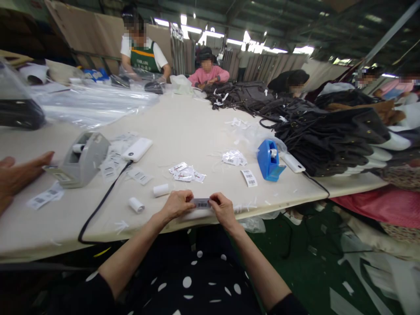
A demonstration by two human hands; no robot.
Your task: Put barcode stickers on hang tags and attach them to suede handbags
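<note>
Label strip: a small grey barcode tag [201, 203] held at the near edge of the table [183, 127], straight ahead at six o'clock, stretched between both hands.
Left hand: the left hand [177, 204] pinches the strip's left end, fingers curled in, knuckles resting on the table edge.
Right hand: the right hand [223, 209] pinches the right end the same way, thumb on top.
Handling: I'd judge it feather-light, thin and floppy, easy to crease or tear; best gripped by the ends, as now.
Close by: two small white rolls [161, 190] at eleven o'clock, a heap of loose barcode labels [185, 173] at twelve.
Further out: a blue tape dispenser [269, 160] at two o'clock, a grey label printer [82, 159] at ten with a black cable [101, 203] trailing off the table.
Crowding: a co-worker's hand [16, 177] at nine o'clock; a pile of black bags [328, 131] at two.
</note>
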